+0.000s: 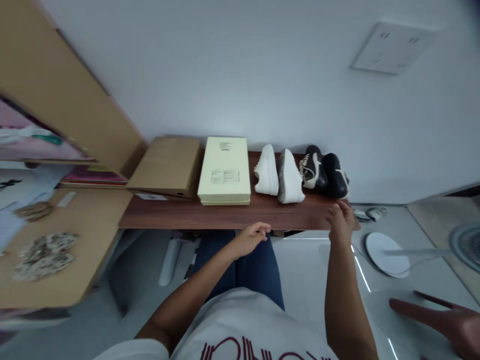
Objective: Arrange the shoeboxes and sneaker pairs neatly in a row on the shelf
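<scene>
My left hand (pixel 250 240) hovers before the front edge of the dark wooden shelf (pixel 180 215), holding nothing, with thumb and fingers a little apart. My right hand (pixel 341 220) is at the shelf's right end, just in front of the black shoes, fingers loosely bent and apart; I see nothing in it. One black shoe (pixel 335 176) lies on its side, close beside its mate with pale laces (pixel 313 167). To their left is a pair of white sneakers: one (pixel 267 171) on the left, the other (pixel 290 177) showing its sole. A pale yellow shoebox (pixel 225 170) lies left of these.
A brown cardboard box (pixel 167 165) sits on the shelf's left end. At left a wooden desk (pixel 93 240) bears a patterned cloth bundle (pixel 47 255) and papers. On the right floor stand a fan's round base (pixel 387 255) and a brown chair (pixel 442 320). A wall runs behind.
</scene>
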Action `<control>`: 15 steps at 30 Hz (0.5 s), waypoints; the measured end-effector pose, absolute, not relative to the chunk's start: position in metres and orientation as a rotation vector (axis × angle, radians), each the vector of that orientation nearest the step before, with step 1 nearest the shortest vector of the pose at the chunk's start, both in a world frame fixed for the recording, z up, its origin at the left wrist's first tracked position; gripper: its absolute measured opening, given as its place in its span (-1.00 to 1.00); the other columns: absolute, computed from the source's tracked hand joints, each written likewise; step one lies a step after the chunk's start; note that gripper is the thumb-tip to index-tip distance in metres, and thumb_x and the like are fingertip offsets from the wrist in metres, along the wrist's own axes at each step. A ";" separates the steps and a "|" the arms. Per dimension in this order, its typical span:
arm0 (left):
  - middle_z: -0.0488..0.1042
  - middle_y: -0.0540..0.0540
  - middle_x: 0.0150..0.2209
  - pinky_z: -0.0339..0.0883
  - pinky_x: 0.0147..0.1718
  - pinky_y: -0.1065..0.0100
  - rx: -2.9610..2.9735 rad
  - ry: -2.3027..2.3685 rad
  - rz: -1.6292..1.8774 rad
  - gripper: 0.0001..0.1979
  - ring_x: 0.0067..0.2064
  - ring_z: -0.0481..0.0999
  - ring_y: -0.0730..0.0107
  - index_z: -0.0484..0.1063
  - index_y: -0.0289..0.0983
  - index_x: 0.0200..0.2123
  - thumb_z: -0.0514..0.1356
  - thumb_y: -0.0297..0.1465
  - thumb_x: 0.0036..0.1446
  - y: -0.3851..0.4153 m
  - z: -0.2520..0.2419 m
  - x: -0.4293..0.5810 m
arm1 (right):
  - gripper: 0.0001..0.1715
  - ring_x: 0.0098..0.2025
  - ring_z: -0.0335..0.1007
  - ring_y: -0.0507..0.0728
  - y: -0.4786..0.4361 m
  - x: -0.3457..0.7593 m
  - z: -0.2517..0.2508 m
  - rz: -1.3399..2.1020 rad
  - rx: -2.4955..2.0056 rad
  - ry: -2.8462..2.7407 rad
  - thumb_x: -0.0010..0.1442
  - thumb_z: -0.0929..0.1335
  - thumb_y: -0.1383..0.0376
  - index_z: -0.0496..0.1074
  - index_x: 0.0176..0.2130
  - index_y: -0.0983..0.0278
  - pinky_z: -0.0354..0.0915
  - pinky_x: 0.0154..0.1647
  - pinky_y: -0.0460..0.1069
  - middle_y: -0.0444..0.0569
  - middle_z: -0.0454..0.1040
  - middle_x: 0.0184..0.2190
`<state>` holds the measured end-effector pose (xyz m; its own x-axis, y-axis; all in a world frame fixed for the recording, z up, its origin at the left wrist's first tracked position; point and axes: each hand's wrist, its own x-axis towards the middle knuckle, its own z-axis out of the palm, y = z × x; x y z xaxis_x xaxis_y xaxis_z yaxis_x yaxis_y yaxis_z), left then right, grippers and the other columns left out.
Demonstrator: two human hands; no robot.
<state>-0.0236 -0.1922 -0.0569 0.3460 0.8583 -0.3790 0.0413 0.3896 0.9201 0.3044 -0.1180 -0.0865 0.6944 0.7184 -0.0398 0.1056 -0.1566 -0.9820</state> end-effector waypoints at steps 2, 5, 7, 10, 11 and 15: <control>0.66 -0.18 0.00 0.48 -0.07 0.19 0.988 1.200 0.819 -0.72 -0.10 0.67 0.25 0.57 -0.16 -0.07 0.28 -0.18 0.21 -0.202 -0.052 -0.070 | -0.29 -0.12 0.54 0.18 -0.125 0.271 -0.083 0.684 -1.620 -0.736 0.00 0.42 -0.14 0.40 0.04 0.14 0.48 -0.29 0.02 -0.04 0.48 -0.08; 0.67 -0.20 -0.05 0.51 -0.06 0.17 0.958 1.379 1.155 -0.64 -0.09 0.68 0.19 0.57 -0.19 -0.11 0.32 -0.06 0.16 -0.210 -0.047 -0.131 | -0.33 -0.01 0.53 0.23 -0.135 0.205 -0.066 0.656 -1.539 -0.941 0.08 0.42 -0.15 0.43 0.05 0.16 0.51 -0.12 0.11 0.06 0.48 0.05; 0.66 -0.22 -0.06 0.51 -0.04 0.18 0.948 1.520 1.421 -0.59 -0.06 0.68 0.18 0.56 -0.22 -0.15 0.33 -0.02 0.13 -0.210 -0.045 -0.170 | -0.39 0.09 0.50 0.25 -0.144 0.154 -0.049 0.634 -1.428 -1.118 0.14 0.42 -0.12 0.45 0.04 0.16 0.47 0.06 0.18 0.13 0.41 0.21; 0.66 -0.22 -0.08 0.52 -0.07 0.22 0.892 1.652 1.661 -0.55 -0.07 0.68 0.19 0.54 -0.23 -0.16 0.33 0.02 0.10 -0.209 -0.043 -0.227 | -0.48 0.15 0.48 0.25 -0.159 0.078 -0.024 0.771 -1.247 -1.277 0.24 0.40 -0.12 0.48 0.01 0.14 0.40 0.20 0.19 0.12 0.41 0.24; 0.66 -0.22 -0.08 0.52 -0.09 0.23 0.874 1.670 1.695 -0.54 -0.07 0.68 0.20 0.53 -0.23 -0.14 0.33 0.02 0.10 -0.209 -0.042 -0.244 | -0.48 0.13 0.49 0.25 -0.163 0.055 -0.018 0.855 -1.204 -1.305 0.25 0.39 -0.14 0.49 0.00 0.14 0.40 0.20 0.19 0.11 0.45 0.21; 0.65 -0.22 -0.06 0.50 -0.11 0.29 0.838 1.705 1.776 -0.54 -0.06 0.68 0.24 0.51 -0.24 -0.09 0.33 -0.03 0.10 -0.209 -0.038 -0.295 | -0.46 0.08 0.51 0.26 -0.173 -0.021 -0.008 1.147 -1.087 -1.395 0.24 0.40 -0.19 0.50 -0.01 0.12 0.41 0.18 0.20 0.07 0.56 0.06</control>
<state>-0.2950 -0.2094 -0.0376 -0.6643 0.7441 0.0711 0.0407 -0.0590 0.9974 -0.0206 -0.1735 -0.0080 -0.1096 0.9834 0.1443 0.0486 0.1503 -0.9874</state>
